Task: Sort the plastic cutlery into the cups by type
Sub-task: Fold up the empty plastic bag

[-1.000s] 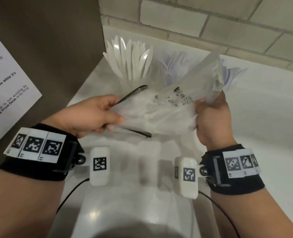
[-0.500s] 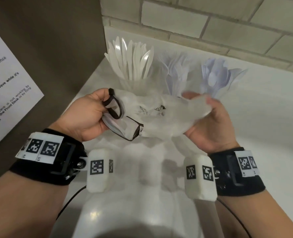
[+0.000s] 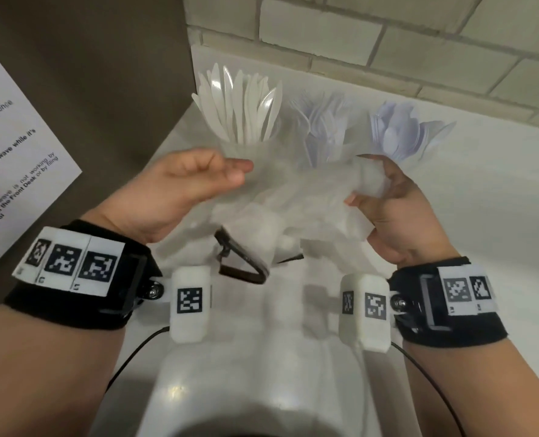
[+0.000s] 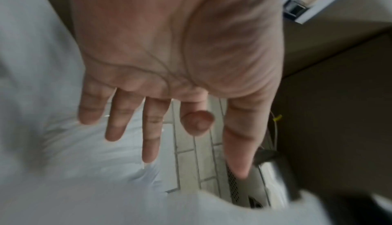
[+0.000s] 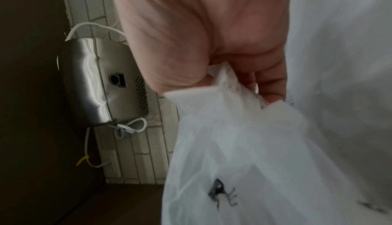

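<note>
Three clear cups stand at the back of the white counter (image 3: pixel 498 222): white knives (image 3: pixel 243 111) on the left, forks (image 3: pixel 321 127) in the middle, spoons (image 3: pixel 400 134) on the right. The cups' walls are mostly hidden behind a crumpled clear plastic bag (image 3: pixel 293 212). My right hand (image 3: pixel 372 197) grips the bag's right end in its curled fingers, which also shows in the right wrist view, where the bag (image 5: pixel 244 144) hangs from the right hand (image 5: pixel 239 84). The bag's black-edged mouth (image 3: pixel 246 266) droops free. My left hand (image 3: pixel 233 175) hovers beside the bag, fingers (image 4: pixel 150 136) straight, holding nothing.
A tan brick wall (image 3: pixel 388 42) runs behind the cups. A brown wall with a printed paper notice (image 3: pixel 19 171) stands on the left. In the right wrist view a steel wall unit (image 5: pixel 95 84) with white cords hangs on the tiles.
My left hand has let go of the bag's black-edged end and opened. That end has dropped down. My right hand has kept its grip and drawn the bag rightwards.
</note>
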{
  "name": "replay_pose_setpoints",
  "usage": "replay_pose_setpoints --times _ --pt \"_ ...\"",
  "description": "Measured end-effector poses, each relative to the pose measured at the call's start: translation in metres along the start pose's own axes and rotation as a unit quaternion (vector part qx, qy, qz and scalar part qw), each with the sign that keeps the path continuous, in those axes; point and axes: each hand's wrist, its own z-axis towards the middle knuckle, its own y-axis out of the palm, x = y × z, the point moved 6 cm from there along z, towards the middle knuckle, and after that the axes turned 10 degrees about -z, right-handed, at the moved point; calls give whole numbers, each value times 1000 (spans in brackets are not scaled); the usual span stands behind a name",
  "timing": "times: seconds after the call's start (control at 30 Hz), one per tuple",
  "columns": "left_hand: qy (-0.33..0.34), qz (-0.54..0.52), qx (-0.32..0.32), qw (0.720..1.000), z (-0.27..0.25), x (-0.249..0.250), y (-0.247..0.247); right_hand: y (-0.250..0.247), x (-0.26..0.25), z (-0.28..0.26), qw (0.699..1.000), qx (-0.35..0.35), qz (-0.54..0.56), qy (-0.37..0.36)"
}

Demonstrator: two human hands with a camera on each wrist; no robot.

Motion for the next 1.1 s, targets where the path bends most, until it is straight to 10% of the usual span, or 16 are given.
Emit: replay_pose_setpoints --times 0.2,0.47,0.7,0.9,1.1 --pt "-102 182 -217 954 1 -17 52 20 -12 2 998 -57 -17 -23" --pt "-62 481 -107 868 17 -11 43 8 -38 2 981 38 -153 -115" --pt "-49 137 52 988 21 1 28 31 -56 -22 851 41 -397 -342" --pt "24 59 124 990 18 1 32 58 -12 -25 864 -31 -441 -241" --pt "151 177 236 944 11 8 30 66 -5 -25 981 -88 -165 41"
